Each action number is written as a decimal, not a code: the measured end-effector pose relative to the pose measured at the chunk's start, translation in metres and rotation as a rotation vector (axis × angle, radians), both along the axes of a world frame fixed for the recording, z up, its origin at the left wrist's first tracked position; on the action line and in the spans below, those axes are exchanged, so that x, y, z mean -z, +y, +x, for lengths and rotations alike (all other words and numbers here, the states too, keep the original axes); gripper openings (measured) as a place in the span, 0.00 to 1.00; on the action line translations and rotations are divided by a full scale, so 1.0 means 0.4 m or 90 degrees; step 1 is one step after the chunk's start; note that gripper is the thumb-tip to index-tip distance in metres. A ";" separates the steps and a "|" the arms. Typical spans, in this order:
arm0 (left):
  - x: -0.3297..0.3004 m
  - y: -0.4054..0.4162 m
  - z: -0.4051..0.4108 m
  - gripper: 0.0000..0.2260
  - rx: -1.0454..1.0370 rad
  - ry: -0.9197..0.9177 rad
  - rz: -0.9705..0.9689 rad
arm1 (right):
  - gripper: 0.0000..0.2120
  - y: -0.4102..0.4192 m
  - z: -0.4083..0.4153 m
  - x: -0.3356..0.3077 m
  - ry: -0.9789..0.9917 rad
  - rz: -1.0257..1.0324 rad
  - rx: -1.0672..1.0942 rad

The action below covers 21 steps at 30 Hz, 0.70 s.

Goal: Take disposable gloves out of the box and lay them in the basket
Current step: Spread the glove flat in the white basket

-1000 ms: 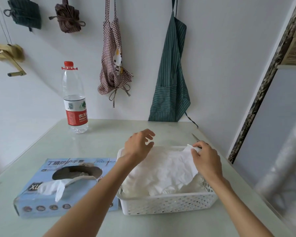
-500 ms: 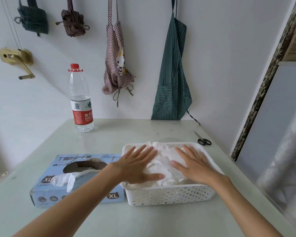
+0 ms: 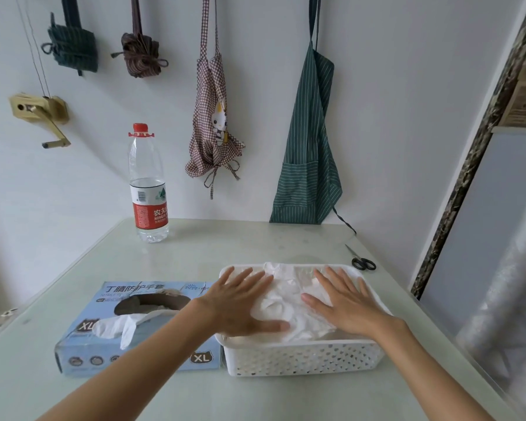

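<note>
Straight, spread fingers [image 3: 246, 276] of the left hand [image 3: 240, 305] and the right hand [image 3: 346, 302] are being pressed flat onto the white gloves [image 3: 289, 302] piled in the basket [image 3: 301, 358]; nothing is being gripped. The pile is apparently being flattened so that it is kept below the rim. Just beside the basket, touching its left wall, the box [image 3: 134, 326] is being left within easy reach, one glove [image 3: 125, 325] being left hanging from its opening, ready to be pulled. Farther off, a water bottle [image 3: 148, 189] and scissors [image 3: 360, 259] are being kept on the table [image 3: 225, 244].
</note>
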<state>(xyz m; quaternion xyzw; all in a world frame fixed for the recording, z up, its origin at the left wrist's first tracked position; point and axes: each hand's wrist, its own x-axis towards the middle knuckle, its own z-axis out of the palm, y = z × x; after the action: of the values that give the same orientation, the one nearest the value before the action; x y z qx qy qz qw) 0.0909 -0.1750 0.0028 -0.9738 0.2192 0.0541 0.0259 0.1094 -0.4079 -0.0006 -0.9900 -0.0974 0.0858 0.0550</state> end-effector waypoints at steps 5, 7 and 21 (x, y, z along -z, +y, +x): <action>-0.011 0.058 -0.009 0.50 -0.061 0.019 -0.016 | 0.32 0.077 -0.001 -0.019 -0.085 0.021 -0.092; -0.013 0.075 -0.016 0.47 -0.053 0.004 -0.020 | 0.30 0.109 -0.002 -0.012 -0.037 0.051 -0.111; -0.069 0.417 -0.127 0.17 -0.226 0.173 -0.272 | 0.16 0.399 -0.088 -0.043 -0.288 0.252 -0.284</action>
<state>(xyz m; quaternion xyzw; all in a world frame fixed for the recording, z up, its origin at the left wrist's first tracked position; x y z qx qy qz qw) 0.0401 -0.0081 0.0303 -0.9642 0.0538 0.1401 -0.2188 0.0740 -0.2484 0.0164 -0.9085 -0.3353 -0.1460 0.2023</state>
